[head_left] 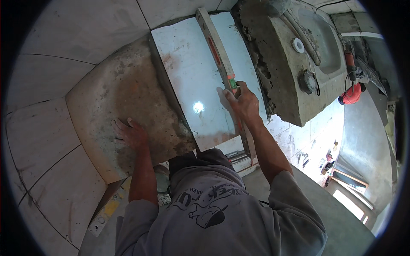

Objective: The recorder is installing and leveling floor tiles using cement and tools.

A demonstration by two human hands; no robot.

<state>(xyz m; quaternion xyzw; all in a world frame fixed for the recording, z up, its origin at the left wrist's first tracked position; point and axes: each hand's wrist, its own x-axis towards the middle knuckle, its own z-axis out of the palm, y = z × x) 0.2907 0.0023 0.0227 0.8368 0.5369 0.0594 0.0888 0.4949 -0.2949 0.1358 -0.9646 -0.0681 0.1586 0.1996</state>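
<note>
My right hand (245, 101) grips a long spirit level (215, 46) about its middle, beside the green vial. The level runs from the far wall toward me, along the right half of a large white tile (181, 70). Smudges and a bright reflection mark the tile's face. To its left, my left hand (131, 134) rests with spread fingers on a rough grey-brown concrete slab (124, 89) and holds nothing. The near end of the level reaches past the tile's front edge, partly hidden by my right forearm.
At right, a raised concrete counter (284, 72) carries a white ring (298, 45), a round tape measure (307, 82) and a basin (326, 42). Beyond it is a red power tool (351, 94). Tiled walls (85, 34) enclose the left and back. A framed panel (350, 180) stands lower right.
</note>
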